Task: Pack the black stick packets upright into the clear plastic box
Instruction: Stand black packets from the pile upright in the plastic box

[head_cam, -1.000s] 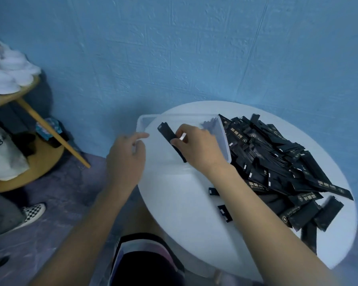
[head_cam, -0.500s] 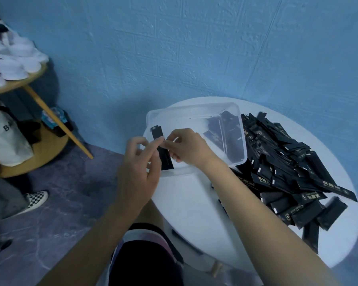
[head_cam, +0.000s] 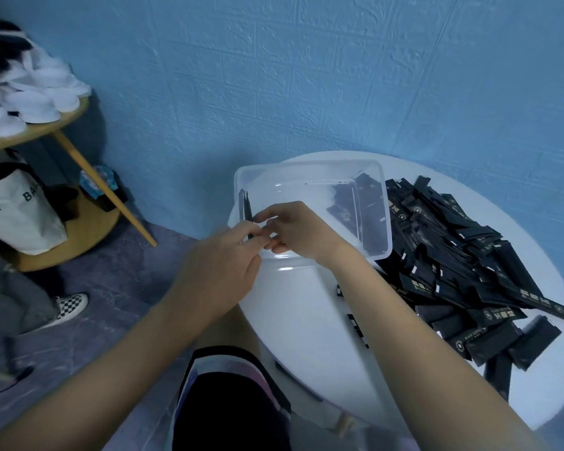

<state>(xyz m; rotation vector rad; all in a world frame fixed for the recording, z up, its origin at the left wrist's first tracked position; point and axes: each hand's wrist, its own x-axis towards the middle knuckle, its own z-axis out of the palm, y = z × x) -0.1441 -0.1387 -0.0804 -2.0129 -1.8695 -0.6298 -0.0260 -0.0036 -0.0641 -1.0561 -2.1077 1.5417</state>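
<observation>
The only writing I can read sits on a white bag (head_cam: 17, 216) on the low wooden shelf (head_cam: 79, 245), far to the left of the box: the letters "BA" on one side and "AN" on another, the rest cut off by folds. The packets carry gold print and a small round emblem, but the words are too small for me to make out.

There is one clear box (head_cam: 306, 164), standing on a round white table (head_cam: 306, 336) with its open top toward me. I hold one stick packet (head_cam: 247, 206) upright and edge-on against the box's left wall. My left hand (head_cam: 222, 265) has its fingers curled in and pinches the packet's lower end. My right hand (head_cam: 293, 229) reaches over the box's near rim, and its curled fingertips (head_cam: 261, 219) nip the same packet from the other side.

At the box's right end I count at least two more packets (head_cam: 349, 203) leaning there, though the clear wall blurs them. Just right of the box lies one big pile (head_cam: 453, 255) of black packets, heaped crosswise, too many to count. Nearer to me than the box, two loose packets (head_cam: 355, 323) peek out beside my right forearm.

Up and left of the box, the shelf's upper tier holds several white caps (head_cam: 36, 99). Below the shelf is one checkered shoe (head_cam: 69, 307). A blue wall (head_cam: 306, 76) rises behind the box.
</observation>
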